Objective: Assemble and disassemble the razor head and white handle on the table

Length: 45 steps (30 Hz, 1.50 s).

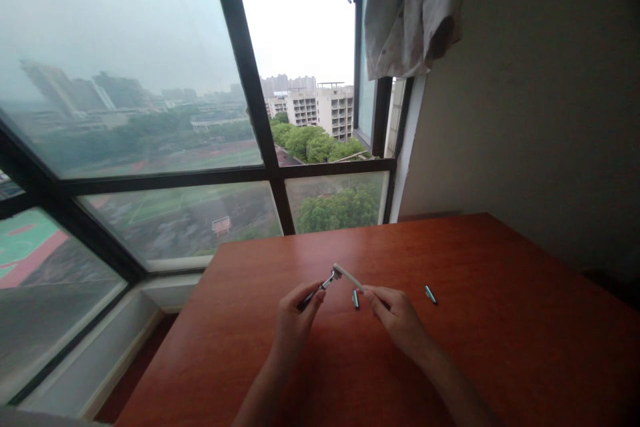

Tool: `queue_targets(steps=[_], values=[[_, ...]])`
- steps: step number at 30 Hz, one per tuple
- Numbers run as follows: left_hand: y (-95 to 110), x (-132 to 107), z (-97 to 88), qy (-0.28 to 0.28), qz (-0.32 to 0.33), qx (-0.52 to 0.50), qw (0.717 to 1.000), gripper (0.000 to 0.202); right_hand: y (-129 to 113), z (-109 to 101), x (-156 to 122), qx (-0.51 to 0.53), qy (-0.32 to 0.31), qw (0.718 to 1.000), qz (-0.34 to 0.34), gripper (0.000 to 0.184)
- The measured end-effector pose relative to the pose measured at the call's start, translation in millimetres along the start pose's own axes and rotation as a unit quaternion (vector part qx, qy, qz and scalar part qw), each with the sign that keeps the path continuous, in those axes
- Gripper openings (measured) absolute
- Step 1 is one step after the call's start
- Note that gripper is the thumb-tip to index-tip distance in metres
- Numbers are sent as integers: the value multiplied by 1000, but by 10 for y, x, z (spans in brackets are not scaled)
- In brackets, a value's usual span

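My left hand [296,313] is closed around the dark handle of a razor [327,282], whose silver neck and head point up and to the right. In my right hand [395,315], fingers pinched, is a thin whitish stick [350,275]. Its far tip meets the razor's head, or lies right in front of it; which of the two I cannot tell. A small green-and-white razor cartridge [355,299] lies on the table just left of my right fingertips. Farther right lies a second, similar cartridge [431,294].
The reddish-brown wooden table [280,260] reaches to a dark-framed window [175,178] at the back and left. One window pane stands open. A pale cloth [413,10] hangs at the upper right, beside a plain wall [525,93].
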State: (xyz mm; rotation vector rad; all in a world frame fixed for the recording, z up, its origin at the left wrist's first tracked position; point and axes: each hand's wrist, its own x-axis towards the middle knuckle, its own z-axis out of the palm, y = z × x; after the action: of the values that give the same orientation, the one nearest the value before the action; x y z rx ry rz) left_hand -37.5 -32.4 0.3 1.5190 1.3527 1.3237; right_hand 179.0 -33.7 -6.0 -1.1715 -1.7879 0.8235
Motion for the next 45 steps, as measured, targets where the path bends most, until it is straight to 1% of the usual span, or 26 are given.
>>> queue_targets(steps=[4, 6, 8, 13, 15, 17, 20, 22, 24, 29, 36, 40, 45], values=[[3, 10, -15, 43, -27, -6, 999, 35, -34, -2, -4, 8, -10, 1000, 2, 46], [4, 14, -22, 54, -38, -16, 998, 39, -47, -3, -5, 10, -16, 1000, 2, 47], [6, 13, -22, 46, -39, -19, 998, 39, -45, -1, -5, 12, -18, 1000, 3, 47], [28, -4, 5, -12, -11, -11, 1000, 33, 4, 15, 3, 22, -6, 1000, 13, 48], [35, -7, 11, -20, -5, -11, 1000, 32, 12, 21, 5, 25, -4, 1000, 16, 48], [31, -3, 8, -2, -6, -11, 1000, 32, 7, 23, 5, 29, -3, 999, 17, 49], [8, 8, -7, 40, -23, -14, 999, 36, -8, 23, -2, 39, -10, 999, 19, 50], [-8, 13, -14, 53, -36, -20, 998, 39, -15, 20, -6, 47, -19, 998, 22, 49], [-19, 12, -15, 47, -41, -25, 998, 40, -17, 17, -9, 50, -21, 998, 25, 49], [-15, 5, -5, 5, -23, -20, 1000, 35, -7, 20, -10, 60, -17, 997, 40, 51], [-21, -2, 9, -26, -8, -15, 1000, 34, 35, 37, -2, 90, -16, 994, 60, 55], [0, -13, 12, -30, -5, -23, 999, 32, 37, 47, -3, 152, -28, 984, 88, 54], [56, -28, 13, 6, -20, -39, 999, 35, 17, 68, -13, 279, -72, 947, 143, 54]])
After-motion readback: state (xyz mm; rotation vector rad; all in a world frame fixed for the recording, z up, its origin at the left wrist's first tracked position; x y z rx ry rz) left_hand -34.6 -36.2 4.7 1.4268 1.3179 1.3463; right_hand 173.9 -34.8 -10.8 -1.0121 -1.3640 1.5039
